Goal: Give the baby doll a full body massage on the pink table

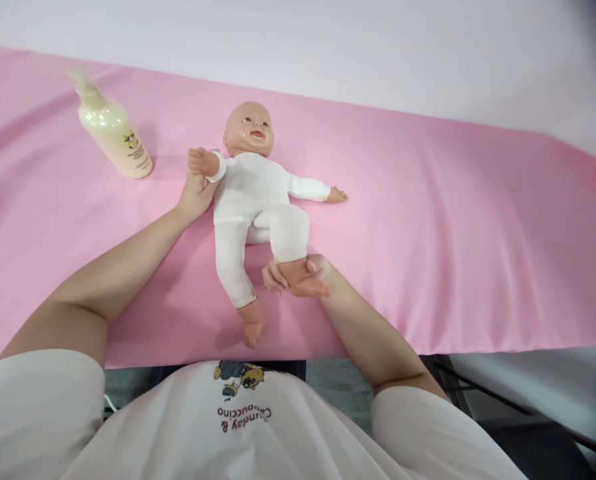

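Note:
A baby doll [251,193] in a white bodysuit lies on its back on the pink sheet [453,233], head toward the far side. My left hand [195,195] is under the doll's raised arm at the wrist, fingers wrapped round it. My right hand [298,275] is closed round the doll's foot and ankle, lifting that leg with the knee bent. The doll's other leg lies straight toward me and its other arm stretches out on the sheet.
A cream lotion bottle [113,130] with a pump top stands on the sheet at the far left. The sheet's near edge runs just in front of my body; a dark frame and floor show beyond it at lower right.

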{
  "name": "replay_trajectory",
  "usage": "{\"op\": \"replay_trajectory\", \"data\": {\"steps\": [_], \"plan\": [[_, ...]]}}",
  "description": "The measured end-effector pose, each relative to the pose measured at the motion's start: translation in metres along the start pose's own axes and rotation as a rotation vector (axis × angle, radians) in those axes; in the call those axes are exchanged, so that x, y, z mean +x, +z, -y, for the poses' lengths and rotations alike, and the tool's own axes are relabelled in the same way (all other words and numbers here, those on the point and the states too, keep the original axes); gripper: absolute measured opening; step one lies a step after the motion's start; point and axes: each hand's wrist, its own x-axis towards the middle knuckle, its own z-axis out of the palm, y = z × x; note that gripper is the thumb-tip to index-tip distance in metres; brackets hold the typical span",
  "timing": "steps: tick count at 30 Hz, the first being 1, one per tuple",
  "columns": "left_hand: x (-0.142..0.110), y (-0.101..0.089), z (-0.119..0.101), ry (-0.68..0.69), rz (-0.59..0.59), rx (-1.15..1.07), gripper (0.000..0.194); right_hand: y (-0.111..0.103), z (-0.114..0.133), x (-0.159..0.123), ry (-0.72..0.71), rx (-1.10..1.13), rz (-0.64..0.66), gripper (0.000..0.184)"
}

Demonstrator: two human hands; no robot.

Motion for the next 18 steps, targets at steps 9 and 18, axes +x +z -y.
{"op": "replay_trajectory", "data": {"steps": [9,18], "plan": [[-0.006,-0.001,-0.027,0.133,0.149,0.281,0.049,-0.002,0.000,0.000,0.054,-0.030,-0.516,0.053],[-0.003,-0.001,-0.011,0.143,0.076,0.201,0.058,0.000,-0.003,-0.004,0.103,-0.085,-0.380,0.061]]}}
